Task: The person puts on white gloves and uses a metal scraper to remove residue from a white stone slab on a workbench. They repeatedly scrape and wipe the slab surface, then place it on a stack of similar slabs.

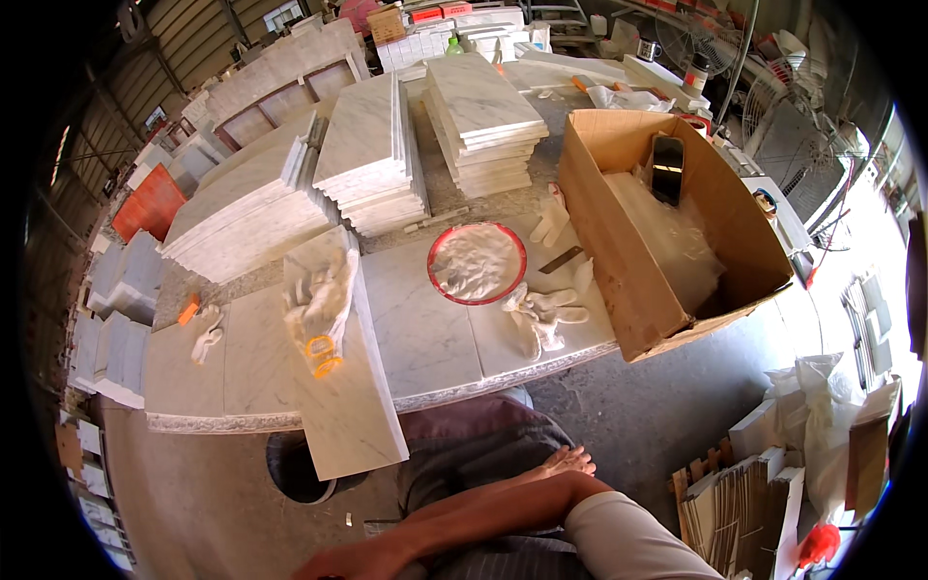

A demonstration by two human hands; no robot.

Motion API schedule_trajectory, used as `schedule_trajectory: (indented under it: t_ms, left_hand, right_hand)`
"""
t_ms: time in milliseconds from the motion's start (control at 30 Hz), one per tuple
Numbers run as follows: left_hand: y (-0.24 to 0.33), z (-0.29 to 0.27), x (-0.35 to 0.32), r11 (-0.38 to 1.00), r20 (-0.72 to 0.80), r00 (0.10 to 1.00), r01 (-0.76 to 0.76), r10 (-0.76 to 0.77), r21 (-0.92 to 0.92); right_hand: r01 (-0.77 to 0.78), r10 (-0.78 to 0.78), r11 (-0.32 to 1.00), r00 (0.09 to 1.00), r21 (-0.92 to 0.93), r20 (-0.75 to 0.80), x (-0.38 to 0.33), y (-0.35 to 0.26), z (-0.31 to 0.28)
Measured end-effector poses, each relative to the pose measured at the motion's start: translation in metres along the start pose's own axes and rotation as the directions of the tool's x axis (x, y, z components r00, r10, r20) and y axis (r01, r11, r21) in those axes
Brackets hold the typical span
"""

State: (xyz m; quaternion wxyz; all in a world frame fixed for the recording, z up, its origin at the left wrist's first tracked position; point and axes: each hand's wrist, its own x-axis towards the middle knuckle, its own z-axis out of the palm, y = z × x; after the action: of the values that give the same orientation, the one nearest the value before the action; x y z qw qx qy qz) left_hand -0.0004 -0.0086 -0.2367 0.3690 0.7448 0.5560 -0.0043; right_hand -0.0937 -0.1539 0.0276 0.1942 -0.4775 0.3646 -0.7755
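My forearms cross low over my lap. My left hand (568,462) shows beyond my right elbow, fingers stretched out and slightly apart, holding nothing visible. At the lower edge my right hand (343,565) is partly cut off, its fingers hidden. Ahead on the worktable, a long marble slab (353,425) overhangs the front edge, with a crumpled white glove (319,300) and orange rings (322,356) on it. A red-rimmed bowl (433,280) of white paste (476,261) stands to its right. Beside that lie white work gloves (543,317) and a flat scraper blade (561,259).
An open cardboard box (609,261) holds clear plastic wrap (667,242) and a black phone (667,169). Marble slab stacks (362,145) line the table's back. A dark bucket (300,469) stands under the front edge. Slabs (739,507) lean at lower right.
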Motion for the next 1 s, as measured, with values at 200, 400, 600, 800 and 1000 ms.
schedule_trajectory:
  t_ms: [200,400,600,800,1000]
  left_hand:
    - [-0.005,0.003,-0.005,0.999,-0.097,0.995,0.0,-0.005,-0.054]
    - [-0.006,-0.056,-0.014,0.992,-0.83,0.558,-0.105,0.0,-0.071]
    - [0.017,-0.145,0.009,0.941,-0.917,0.364,-0.223,-0.161,-0.253]
    - [0.014,-0.163,0.03,0.894,-0.805,0.526,-0.17,-0.274,-0.415]
    - [0.017,-0.16,0.044,0.88,-0.792,0.557,-0.209,-0.252,-0.427]
  right_hand:
    - [-0.249,0.019,0.842,0.9,-0.479,-0.436,-0.112,-0.071,-0.024]
    - [-0.86,-0.63,-0.151,0.464,-0.487,-0.623,-0.256,-0.212,0.017]
    - [-0.953,-0.822,-0.288,0.195,0.096,-0.535,-0.357,-0.263,0.037]
    - [-0.923,-0.784,-0.372,0.256,0.097,-0.566,-0.388,-0.27,0.021]
    - [-0.93,-0.834,-0.359,0.283,0.076,-0.474,-0.398,-0.263,0.018]
